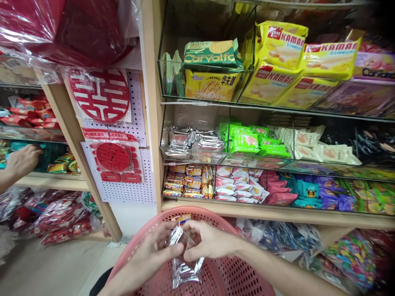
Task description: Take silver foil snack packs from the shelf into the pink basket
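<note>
Two bare hands meet above a pink basket [234,279] in front of snack shelves, both pinching the same small silver packet [185,263]. The left hand [156,250] comes up from the lower left with the forearm angled towards the centre, thumb and fingertips closed on the packet's upper left corner. The right hand [210,242] reaches in from the lower right along a forearm that runs off the frame's bottom edge; its fingers curl inward and clamp the packet's top edge, knuckles facing up. Each grip is narrow and holds the packet, which hangs between the hands, its crinkled lower half dangling over the basket's perforated floor. An orange-and-yellow packet [182,218] lies inside the basket at its far rim, just behind the fingers. Straight ahead, a wooden shelf [277,213] carries glass bins: silver packs [194,144] in the middle row, green packs [247,142] beside them, orange packs [188,181] and pink-and-white packs [237,183] in the lowest row. Yellow wafer bags [284,45] fill the top row. At far left, another person's hand [23,161] rests palm down among goods on a neighbouring shelf, well apart from the basket. Between the two shelves hangs a white pegboard [138,123] bearing red paper emblems [100,96] in clear wrap.
</note>
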Motion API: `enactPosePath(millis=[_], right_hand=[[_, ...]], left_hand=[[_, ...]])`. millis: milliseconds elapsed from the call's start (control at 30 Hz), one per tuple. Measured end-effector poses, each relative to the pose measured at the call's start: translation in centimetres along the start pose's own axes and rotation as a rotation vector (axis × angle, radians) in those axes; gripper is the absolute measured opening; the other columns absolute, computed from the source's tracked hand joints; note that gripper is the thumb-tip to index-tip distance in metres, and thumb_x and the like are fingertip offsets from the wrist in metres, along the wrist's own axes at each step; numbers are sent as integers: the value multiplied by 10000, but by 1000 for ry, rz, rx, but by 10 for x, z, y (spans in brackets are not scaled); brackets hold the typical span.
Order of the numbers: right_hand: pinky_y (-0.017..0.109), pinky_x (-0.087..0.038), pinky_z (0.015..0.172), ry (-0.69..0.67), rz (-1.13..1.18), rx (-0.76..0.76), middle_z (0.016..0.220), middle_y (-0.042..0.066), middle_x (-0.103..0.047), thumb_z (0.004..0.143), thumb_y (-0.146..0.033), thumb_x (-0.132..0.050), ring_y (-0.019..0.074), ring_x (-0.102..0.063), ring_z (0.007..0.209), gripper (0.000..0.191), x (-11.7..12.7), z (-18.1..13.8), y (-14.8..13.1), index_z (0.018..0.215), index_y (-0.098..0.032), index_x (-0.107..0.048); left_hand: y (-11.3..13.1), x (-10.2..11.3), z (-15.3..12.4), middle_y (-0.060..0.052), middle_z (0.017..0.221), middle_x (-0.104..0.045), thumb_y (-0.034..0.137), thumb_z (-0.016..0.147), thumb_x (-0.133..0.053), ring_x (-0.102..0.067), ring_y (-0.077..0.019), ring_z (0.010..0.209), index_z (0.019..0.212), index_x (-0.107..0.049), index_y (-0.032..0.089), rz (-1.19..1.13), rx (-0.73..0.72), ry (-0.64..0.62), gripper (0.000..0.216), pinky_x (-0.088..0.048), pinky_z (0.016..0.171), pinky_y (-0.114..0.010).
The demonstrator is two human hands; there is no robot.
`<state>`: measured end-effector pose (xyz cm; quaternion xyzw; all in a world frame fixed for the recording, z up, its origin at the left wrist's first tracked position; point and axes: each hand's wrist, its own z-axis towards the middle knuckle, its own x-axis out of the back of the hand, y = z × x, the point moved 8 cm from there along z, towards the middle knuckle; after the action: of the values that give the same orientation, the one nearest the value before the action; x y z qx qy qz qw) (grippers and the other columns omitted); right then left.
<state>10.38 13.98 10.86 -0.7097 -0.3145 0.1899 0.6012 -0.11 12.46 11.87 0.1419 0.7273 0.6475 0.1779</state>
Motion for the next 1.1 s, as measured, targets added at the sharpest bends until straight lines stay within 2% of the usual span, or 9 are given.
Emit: enactPosePath(millis=[100,167,300,467,533,633,800,967,1100], right_hand=[[210,-381,588,-26,-25,-53,734,-71,-553,516,-116,-746,69,-488,631,447,-3,1,8,923,-165,-567],[210,-393,594,-24,-56,-42,731,-71,-558,546,-128,-721,78,-506,640,399,-3,1,6,916,-174,-580],[255,-449,646,22,-196,-28,837,-15,-631,621,-196,-669,139,-587,736,406,3,-2,0,1018,-176,-587],[451,-429,872,251,-808,75,1151,100,-618,600,-402,-752,304,-561,1041,717,4,-10,-28,1242,-219,-490],[527,-375,932,306,-1041,118,1190,140,-593,598,-389,-772,346,-518,1105,799,-5,-11,-37,1300,-200,-440],[580,-330,966,294,-1250,129,1212,191,-566,621,-299,-777,367,-497,1126,898,-19,-9,-40,1384,-146,-328],[567,-329,978,308,-1340,114,1161,172,-593,679,-105,-674,336,-531,1084,814,-18,-7,-41,1400,-128,-297],[538,-366,936,339,-1304,188,1128,157,-617,703,-140,-644,320,-549,1042,749,-7,-6,-41,1380,-121,-325],[512,-358,930,297,-1271,215,1136,138,-623,721,-150,-635,304,-538,1056,710,-1,-3,-39,1368,-137,-343]], left_hand=[[-10,-7,6,-64,1063,-682,362,714,-713,-599,-227,960,955,-618,223,56,-23,-65,295,-440,882,-394],[-16,-7,7,-55,1020,-695,345,724,-704,-611,-214,889,889,-641,218,61,28,-54,218,-453,833,-372],[-25,-4,4,-44,1094,-684,378,735,-686,-626,-214,917,1024,-639,245,-14,192,19,322,-466,830,-359],[-32,-10,3,-50,1043,-710,395,771,-650,-639,-216,957,1034,-656,227,-275,237,18,312,-457,891,-348],[-38,-9,5,-64,989,-722,391,772,-655,-650,-221,936,1030,-649,207,-368,237,51,318,-465,868,-345],[-48,-6,8,-64,968,-721,386,769,-665,-656,-209,912,1054,-615,197,-458,245,116,346,-469,827,-320],[-47,-6,9,-54,960,-715,363,753,-688,-651,-193,875,1019,-607,189,-508,261,166,328,-455,823,-312],[-35,-5,12,-55,900,-710,371,730,-709,-637,-186,839,984,-627,198,-469,247,162,318,-434,802,-309],[-26,-3,18,-56,884,-693,387,730,-703,-620,-181,825,890,-651,181,-378,205,136,267,-445,796,-316]])
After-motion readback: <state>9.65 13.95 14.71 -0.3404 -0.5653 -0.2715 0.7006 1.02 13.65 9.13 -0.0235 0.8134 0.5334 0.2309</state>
